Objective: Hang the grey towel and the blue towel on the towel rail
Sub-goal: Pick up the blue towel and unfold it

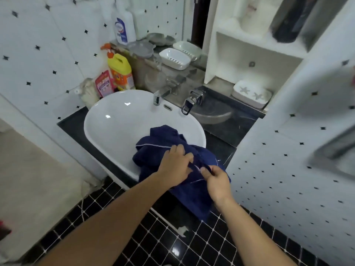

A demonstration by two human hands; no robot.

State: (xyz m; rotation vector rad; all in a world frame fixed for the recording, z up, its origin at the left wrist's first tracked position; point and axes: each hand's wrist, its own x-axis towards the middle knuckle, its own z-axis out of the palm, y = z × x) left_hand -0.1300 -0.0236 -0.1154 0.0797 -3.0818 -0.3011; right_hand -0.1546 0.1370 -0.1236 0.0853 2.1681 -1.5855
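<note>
A dark blue towel [157, 144] lies crumpled over the front right rim of the white washbasin [115, 120], with part of it hanging down past the counter edge. My left hand [175, 166] grips a fold of it from above. My right hand [218, 181] pinches its edge just to the right, the fabric stretched between the two hands. A blurred grey bar-like shape [334, 150], possibly the towel rail, shows on the tiled wall at the right. No grey towel is in view.
Two chrome taps [190, 102] stand behind the basin. Detergent bottles [120, 72] and packets crowd the back left corner. Soap dishes [173, 58] sit on a ledge, and another is on the white shelf unit [251, 95]. The floor has black tiles [172, 246].
</note>
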